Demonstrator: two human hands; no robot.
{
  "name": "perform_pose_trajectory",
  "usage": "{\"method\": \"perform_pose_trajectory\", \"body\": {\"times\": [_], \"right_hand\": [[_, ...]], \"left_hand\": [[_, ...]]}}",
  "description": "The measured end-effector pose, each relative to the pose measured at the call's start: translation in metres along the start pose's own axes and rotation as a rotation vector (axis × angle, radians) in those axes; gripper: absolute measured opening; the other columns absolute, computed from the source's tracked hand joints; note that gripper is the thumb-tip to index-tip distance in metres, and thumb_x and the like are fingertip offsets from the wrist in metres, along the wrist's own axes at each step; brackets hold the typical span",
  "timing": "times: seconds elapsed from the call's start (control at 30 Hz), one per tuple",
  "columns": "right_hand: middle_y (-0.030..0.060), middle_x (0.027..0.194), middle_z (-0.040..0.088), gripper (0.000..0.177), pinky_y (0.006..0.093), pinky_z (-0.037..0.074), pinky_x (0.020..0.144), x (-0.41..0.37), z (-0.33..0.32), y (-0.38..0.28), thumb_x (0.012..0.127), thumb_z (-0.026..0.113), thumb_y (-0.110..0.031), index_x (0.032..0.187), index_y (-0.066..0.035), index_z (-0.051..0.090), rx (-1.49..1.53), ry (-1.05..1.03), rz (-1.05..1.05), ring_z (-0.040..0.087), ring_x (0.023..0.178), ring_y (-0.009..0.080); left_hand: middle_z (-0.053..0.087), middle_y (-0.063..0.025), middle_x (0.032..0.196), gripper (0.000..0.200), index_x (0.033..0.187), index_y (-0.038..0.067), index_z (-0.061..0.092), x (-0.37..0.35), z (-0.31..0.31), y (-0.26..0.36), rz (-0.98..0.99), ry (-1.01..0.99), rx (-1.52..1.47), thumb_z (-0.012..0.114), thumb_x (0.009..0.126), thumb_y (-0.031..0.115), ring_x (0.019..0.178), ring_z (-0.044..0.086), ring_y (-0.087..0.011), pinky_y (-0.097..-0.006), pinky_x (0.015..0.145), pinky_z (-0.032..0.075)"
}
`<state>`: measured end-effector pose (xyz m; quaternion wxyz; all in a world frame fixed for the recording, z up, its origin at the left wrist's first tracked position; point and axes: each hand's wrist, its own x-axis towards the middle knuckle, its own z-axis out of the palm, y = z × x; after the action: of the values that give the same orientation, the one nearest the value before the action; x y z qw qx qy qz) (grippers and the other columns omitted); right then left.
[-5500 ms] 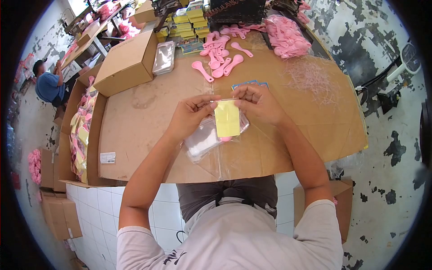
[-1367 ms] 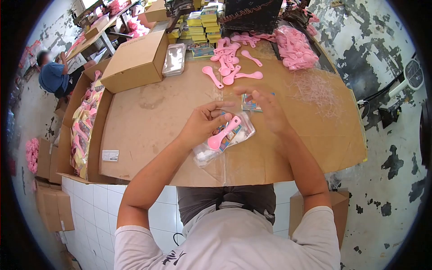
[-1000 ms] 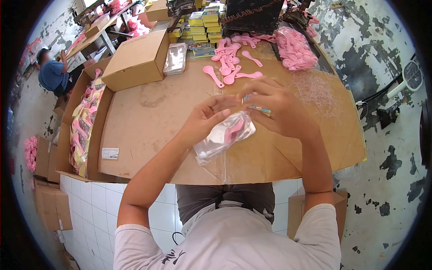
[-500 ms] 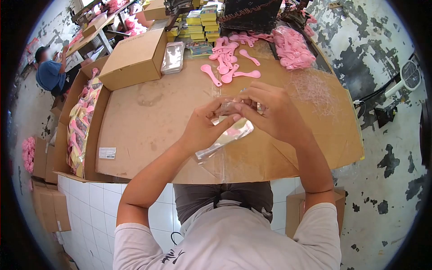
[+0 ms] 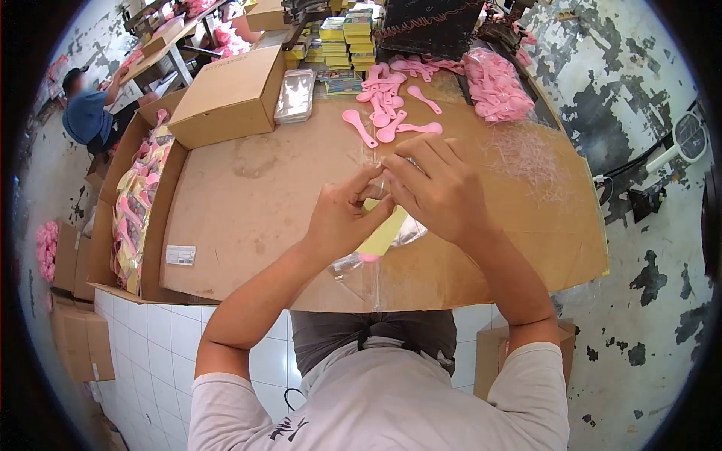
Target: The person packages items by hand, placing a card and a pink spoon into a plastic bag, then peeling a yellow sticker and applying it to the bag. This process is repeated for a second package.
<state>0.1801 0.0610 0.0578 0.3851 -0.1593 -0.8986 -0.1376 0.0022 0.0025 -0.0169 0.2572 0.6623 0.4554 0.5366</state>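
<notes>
Both hands meet over the middle of the cardboard-covered table. My left hand [image 5: 342,218] pinches the upper part of a clear plastic bag [image 5: 372,188]. Fingers of my right hand [image 5: 432,184] are closed on the same bag's top edge. A yellow card [image 5: 383,231] hangs below the fingers, with a bit of pink [image 5: 369,257] showing at its lower end. Beneath it, shiny plastic [image 5: 410,229] lies on the cardboard. Beyond the hands are loose pink spoons [image 5: 359,128].
At the left stands a box of packed spoons [image 5: 135,203], beside a closed carton [image 5: 226,94]. Clear bags [image 5: 295,96], stacked cards [image 5: 359,34] and a bag of pink spoons [image 5: 496,86] sit at the back. A person [image 5: 90,116] sits at far left.
A yellow card and a pink end now show under my hands, where only clear plastic was visible before. My right hand's fingertips have shifted slightly left.
</notes>
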Motion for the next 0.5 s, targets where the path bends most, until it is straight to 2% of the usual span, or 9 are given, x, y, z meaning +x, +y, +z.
{"method": "perform_pose_trajectory", "body": {"times": [0.07, 0.17, 0.27, 0.33, 0.4, 0.5], "right_hand": [[0.0069, 0.093, 0.06, 0.027, 0.039, 0.046, 0.085, -0.001, 0.004, 0.001, 0.07, 0.075, -0.014, 0.092, -0.003, 0.065, -0.035, -0.011, -0.017, 0.061, 0.091, 0.0256], [0.0083, 0.092, 0.06, 0.023, 0.0401, 0.047, 0.082, 0.003, 0.004, 0.004, 0.075, 0.074, -0.014, 0.094, -0.005, 0.065, -0.053, -0.081, 0.068, 0.06, 0.089, 0.0264], [0.0077, 0.088, 0.058, 0.014, 0.0386, 0.048, 0.077, -0.005, 0.004, 0.036, 0.084, 0.069, -0.013, 0.093, -0.005, 0.062, 0.057, 0.11, 0.241, 0.06, 0.088, 0.0208], [0.0038, 0.082, 0.056, 0.008, 0.0353, 0.048, 0.07, -0.015, -0.016, 0.061, 0.094, 0.062, -0.012, 0.095, -0.004, 0.06, 0.57, -0.001, 0.588, 0.059, 0.081, 0.0148], [-0.0004, 0.078, 0.053, 0.009, 0.0313, 0.048, 0.068, -0.03, -0.054, 0.087, 0.098, 0.058, -0.012, 0.097, -0.003, 0.059, 1.097, -0.121, 0.934, 0.058, 0.074, 0.0119], [0.0027, 0.088, 0.061, 0.013, 0.0327, 0.051, 0.075, -0.064, -0.073, 0.137, 0.098, 0.058, -0.009, 0.109, -0.004, 0.061, 0.637, -0.208, 0.975, 0.062, 0.083, 0.0169]], "left_hand": [[0.075, -0.012, 0.082, 0.049, 0.131, -0.002, 0.062, 0.002, -0.005, 0.013, 0.02, -0.026, 0.156, 0.078, 0.087, 0.011, 0.054, 0.061, -0.0087, -0.0249, 0.052, 0.047], [0.077, -0.0106, 0.084, 0.048, 0.133, 0.001, 0.062, -0.002, 0.005, 0.004, 0.143, 0.021, 0.178, 0.077, 0.088, 0.012, 0.052, 0.061, -0.0134, -0.0255, 0.053, 0.048], [0.078, -0.0115, 0.09, 0.047, 0.138, -0.003, 0.058, 0.003, -0.004, 0.021, -0.023, -0.139, 0.143, 0.072, 0.094, 0.008, 0.078, 0.07, -0.0064, -0.0244, 0.067, 0.054], [0.078, -0.0117, 0.094, 0.044, 0.137, -0.003, 0.059, 0.004, -0.002, 0.012, -0.167, -0.115, -0.077, 0.071, 0.096, 0.008, 0.082, 0.07, -0.0076, -0.0236, 0.069, 0.055], [0.077, -0.0117, 0.097, 0.042, 0.137, -0.003, 0.059, 0.004, -0.002, 0.006, -0.27, -0.085, -0.259, 0.07, 0.097, 0.007, 0.085, 0.071, -0.0086, -0.023, 0.071, 0.056], [0.077, -0.0117, 0.1, 0.04, 0.135, -0.003, 0.06, 0.008, -0.006, 0.005, -0.319, -0.053, -0.396, 0.07, 0.098, 0.007, 0.087, 0.071, -0.0096, -0.0226, 0.073, 0.057]]}}
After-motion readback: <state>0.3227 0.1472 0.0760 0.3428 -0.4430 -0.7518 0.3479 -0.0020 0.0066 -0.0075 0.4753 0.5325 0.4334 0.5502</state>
